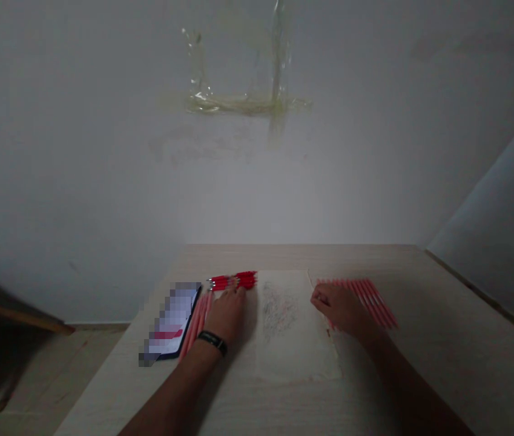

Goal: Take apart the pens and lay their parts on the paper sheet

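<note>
My left hand (228, 312) reaches forward with its fingertips at the near side of a bundle of red pens (243, 280). The fingers are blurred, and whether they grip a pen I cannot tell. Beside the hand lie several pink pens (197, 321) in a row. My right hand (341, 307) is closed, thumb and fingers together, at the right edge of a pale sheet (299, 357) with a patch of faint scribbles. What it may hold is hidden. Partly under and behind that hand, several pinkish-red pens (372, 297) lie side by side, slanting.
A phone (172, 330) with a lit screen, partly pixelated, lies left of the pink pens. The light wooden table (293, 406) meets a grey wall (302, 194) with peeling clear tape (238, 108) on it. At far left stands a dark piece of furniture (2, 339).
</note>
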`<state>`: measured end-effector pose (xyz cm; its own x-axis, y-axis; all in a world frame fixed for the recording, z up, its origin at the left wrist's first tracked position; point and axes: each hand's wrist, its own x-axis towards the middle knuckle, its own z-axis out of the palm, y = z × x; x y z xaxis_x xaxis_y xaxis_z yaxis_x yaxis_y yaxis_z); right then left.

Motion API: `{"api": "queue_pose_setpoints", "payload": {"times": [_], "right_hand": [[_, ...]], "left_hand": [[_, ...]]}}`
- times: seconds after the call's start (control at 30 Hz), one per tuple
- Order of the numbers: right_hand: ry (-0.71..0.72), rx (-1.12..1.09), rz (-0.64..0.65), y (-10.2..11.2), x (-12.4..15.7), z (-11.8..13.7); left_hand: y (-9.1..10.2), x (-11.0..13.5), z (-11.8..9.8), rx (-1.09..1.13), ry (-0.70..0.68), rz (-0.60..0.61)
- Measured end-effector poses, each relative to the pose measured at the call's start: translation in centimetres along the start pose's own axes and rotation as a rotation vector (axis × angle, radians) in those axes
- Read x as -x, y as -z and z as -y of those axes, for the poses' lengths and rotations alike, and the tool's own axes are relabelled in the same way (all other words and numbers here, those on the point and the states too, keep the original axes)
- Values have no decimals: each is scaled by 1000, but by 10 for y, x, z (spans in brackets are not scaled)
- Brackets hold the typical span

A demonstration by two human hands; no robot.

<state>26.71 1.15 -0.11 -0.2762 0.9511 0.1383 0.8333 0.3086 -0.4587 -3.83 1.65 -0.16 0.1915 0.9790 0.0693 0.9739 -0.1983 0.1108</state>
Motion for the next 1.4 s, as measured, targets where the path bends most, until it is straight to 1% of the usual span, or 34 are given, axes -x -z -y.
{"api": "queue_pose_setpoints", "payload": {"times": [0.07, 0.13, 0.23, 0.27, 0.33, 0.4, 0.43, 0.5, 0.57, 0.6, 0.67, 0.7, 0.77, 0.8, 0.9, 1.0, 1.07, 1.17, 1.27, 1.4], "right_hand": [[7, 2, -2, -1, 0, 0], [22, -24, 4, -2, 0, 2], [51, -125, 30, -7, 1, 9], [57, -174, 44, -9, 1, 12], [80, -285, 88, -13, 2, 20], [113, -371, 121, -15, 3, 25], [127, -392, 125, -16, 2, 27], [136, -397, 103, -16, 1, 27], [122, -390, 52, -16, 0, 25], [115, -394, 29, -16, -1, 24], [106, -410, -5, -16, -1, 23], [105, -417, -10, -17, -1, 24], [111, -414, -4, -19, 0, 26], [117, -403, 4, -20, 0, 28], [176, -327, 33, -22, 1, 30], [267, -220, 63, -23, 1, 27], [309, -145, 49, -21, 0, 26], [351, -38, -6, -18, -1, 28], [368, -46, -28, -14, -1, 31], [355, -124, -30, -13, 0, 31]], "left_hand": [[2, -1, -1, 81, -6, -14], [5, -2, -4, 242, -44, -45], [9, -3, -13, 607, -123, -126], [10, -3, -16, 762, -157, -130], [9, -4, -22, 1070, -192, -98], [6, -6, -26, 1301, -164, -96], [4, -6, -27, 1374, -140, -99], [0, -8, -27, 1445, -107, -86], [-2, -7, -28, 1446, -126, -43], [-3, -6, -29, 1411, -152, -26], [-2, -1, -32, 1258, -222, -6], [-1, 2, -34, 1130, -249, -13], [-1, 7, -38, 911, -318, 29], [-1, 9, -40, 836, -343, 38], [-2, 11, -43, 707, -364, -4], [-1, 10, -42, 658, -387, -25], [1, 8, -40, 671, -405, 1], [5, 7, -39, 727, -413, 66], [8, 8, -39, 744, -396, 70], [7, 8, -40, 701, -369, -15]]}}
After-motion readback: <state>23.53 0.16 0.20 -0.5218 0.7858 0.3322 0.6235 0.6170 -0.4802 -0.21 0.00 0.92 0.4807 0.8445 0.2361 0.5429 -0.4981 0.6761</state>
